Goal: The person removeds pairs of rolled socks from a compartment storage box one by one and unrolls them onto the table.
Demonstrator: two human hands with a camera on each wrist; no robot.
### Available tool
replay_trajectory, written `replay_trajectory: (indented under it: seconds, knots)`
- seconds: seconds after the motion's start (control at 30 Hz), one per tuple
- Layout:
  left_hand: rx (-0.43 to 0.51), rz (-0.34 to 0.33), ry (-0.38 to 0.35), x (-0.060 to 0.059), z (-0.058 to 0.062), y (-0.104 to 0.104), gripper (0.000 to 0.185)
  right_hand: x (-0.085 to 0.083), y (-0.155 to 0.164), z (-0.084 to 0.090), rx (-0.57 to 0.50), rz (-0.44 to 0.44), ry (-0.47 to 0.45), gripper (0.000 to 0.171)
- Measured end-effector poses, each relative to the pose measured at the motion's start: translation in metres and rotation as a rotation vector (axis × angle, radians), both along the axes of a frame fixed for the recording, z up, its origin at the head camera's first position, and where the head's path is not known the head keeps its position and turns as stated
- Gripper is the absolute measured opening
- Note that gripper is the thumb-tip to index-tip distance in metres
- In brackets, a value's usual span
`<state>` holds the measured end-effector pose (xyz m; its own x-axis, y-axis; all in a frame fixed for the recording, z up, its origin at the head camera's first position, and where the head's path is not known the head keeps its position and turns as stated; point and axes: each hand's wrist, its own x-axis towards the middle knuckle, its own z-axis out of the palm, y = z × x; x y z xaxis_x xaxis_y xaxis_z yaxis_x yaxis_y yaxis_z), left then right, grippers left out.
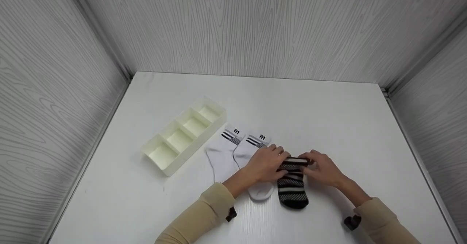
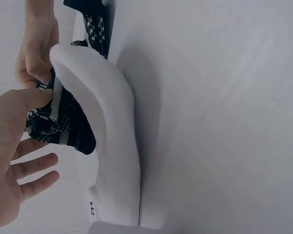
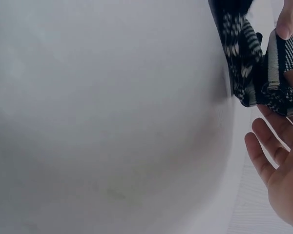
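A black sock [image 1: 293, 191] with grey and white stripes lies toe toward me, its upper end folded over into a thick band. My left hand [image 1: 265, 163] pinches the left side of that band, thumb on the near side. On the band's right side, my right hand [image 1: 323, 169] pinches it between thumb and fingers. In the left wrist view, the folded part [image 2: 71, 119] is raised off the table, the other left fingers spread. Whether a second striped sock lies beneath cannot be told. A white sock [image 1: 261, 193] lies partly under my left hand and forearm.
Another white sock [image 1: 222, 153] lies left of the first, both with dark striped cuffs. Beyond them, a pale plastic box [image 1: 197, 143] with several compartments sits at an angle. Grey wood-grain panels [image 1: 255, 28] enclose the white table [image 1: 328, 109] at the back and sides.
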<state>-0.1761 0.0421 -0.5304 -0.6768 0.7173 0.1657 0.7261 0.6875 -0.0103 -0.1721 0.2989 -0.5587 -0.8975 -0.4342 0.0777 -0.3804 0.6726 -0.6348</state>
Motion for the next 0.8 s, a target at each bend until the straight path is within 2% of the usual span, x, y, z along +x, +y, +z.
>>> replay_trajectory:
  seconds: [0.2,0.3,0.4,0.57,0.8]
  knots:
    - [-0.019,-0.019,0.005,0.000,-0.002,0.001,0.051,0.000,0.000,-0.001,-0.024,0.004,-0.072,0.025]
    - [-0.024,-0.020,0.012,-0.001,-0.004,0.002,0.047,0.000,0.001,-0.001,-0.027,-0.004,-0.065,0.025]
    - [-0.027,-0.017,0.029,-0.003,-0.006,0.003,0.043,0.002,0.002,-0.003,-0.025,-0.013,-0.018,0.027]
    - [-0.030,-0.005,0.036,-0.007,-0.007,0.005,0.040,0.006,0.004,-0.004,0.015,-0.027,0.149,0.035]
    - [-0.028,0.010,0.032,-0.013,-0.010,0.006,0.037,0.007,0.005,-0.005,0.135,0.015,0.468,0.042]
